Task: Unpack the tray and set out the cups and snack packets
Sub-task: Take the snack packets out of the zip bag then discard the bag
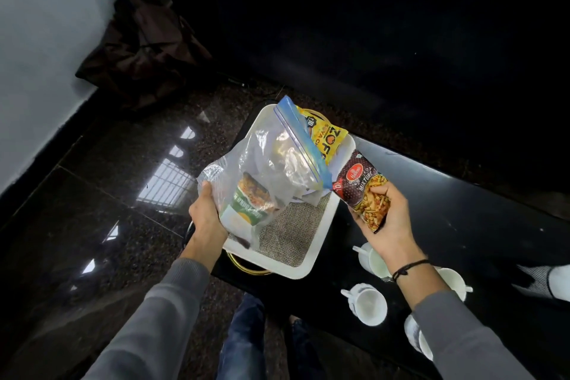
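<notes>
My left hand (207, 216) grips a clear zip bag (271, 170) with a blue seal, lifted over the white tray (311, 259). A green and white snack packet (246, 210) shows inside the bag. My right hand (385, 219) holds a dark red mixture packet (361, 185) just outside the bag's mouth, to the right of the tray. A yellow packet (324, 136) lies at the tray's far end, partly behind the bag. Several white cups, such as one (368, 305) near my right forearm, stand on the black table (462, 213).
The tray has a woven mat (290, 237) inside and a gold handle (246, 267) at its near end. A dark bag (145, 49) sits on the floor against the white wall. My legs are below the table's near edge. The room's far side is dark.
</notes>
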{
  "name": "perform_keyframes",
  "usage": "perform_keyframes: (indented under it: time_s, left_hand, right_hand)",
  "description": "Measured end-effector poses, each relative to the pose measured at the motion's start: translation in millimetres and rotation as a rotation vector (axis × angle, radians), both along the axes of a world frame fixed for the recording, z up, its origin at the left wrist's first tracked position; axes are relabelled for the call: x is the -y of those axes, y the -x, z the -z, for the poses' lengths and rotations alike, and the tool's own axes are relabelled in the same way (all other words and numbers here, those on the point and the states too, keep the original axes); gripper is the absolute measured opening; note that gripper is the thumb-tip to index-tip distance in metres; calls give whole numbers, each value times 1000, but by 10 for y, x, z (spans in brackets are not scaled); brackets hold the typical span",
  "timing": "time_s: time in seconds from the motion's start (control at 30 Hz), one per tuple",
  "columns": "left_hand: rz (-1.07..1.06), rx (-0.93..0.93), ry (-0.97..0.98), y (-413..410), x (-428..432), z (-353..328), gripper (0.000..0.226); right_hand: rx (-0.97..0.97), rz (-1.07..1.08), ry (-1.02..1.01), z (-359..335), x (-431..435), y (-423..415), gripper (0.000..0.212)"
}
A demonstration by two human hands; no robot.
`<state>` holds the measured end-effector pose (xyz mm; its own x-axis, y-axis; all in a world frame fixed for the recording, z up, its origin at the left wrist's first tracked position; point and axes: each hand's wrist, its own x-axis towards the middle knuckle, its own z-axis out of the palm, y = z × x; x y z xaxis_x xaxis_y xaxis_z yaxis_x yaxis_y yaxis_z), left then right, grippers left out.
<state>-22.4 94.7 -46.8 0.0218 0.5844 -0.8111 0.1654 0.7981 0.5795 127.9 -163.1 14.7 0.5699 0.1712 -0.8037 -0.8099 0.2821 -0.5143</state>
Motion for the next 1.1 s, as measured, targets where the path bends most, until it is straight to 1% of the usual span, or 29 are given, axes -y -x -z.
perform_keyframes:
  time_s: [0.23,0.4,0.5,0.63,0.8,0.93,1.0,1.1]
  left_hand:
    - [-69,34,22,-99,-93,-1,23]
    - [-69,70,39,-107,-168,37,22]
    - [-52,82,39,-104,-199,58,24]
    - [1,68,14,-78,-207,94,25]
    - [80,35,-28,-12,-229,145,28]
    - [90,93,10,25,-239,164,30]
    - [94,125,34,20,-253,163,33]
    - [85,167,57,-12,-272,171,36]
  right_hand:
    - [-6,41,31,146,-92,97,17]
    - [-27,121,46,231,-150,153,22]
    - [-45,157,65,270,-189,162,23]
    - [-58,192,59,320,-228,167,31]
    - [-64,222,32,350,-247,149,21]
    - [-51,246,36,371,-226,150,24]
    - [-63,219,67,380,-225,149,30]
    - [-43,75,139,417,-266,152,23]
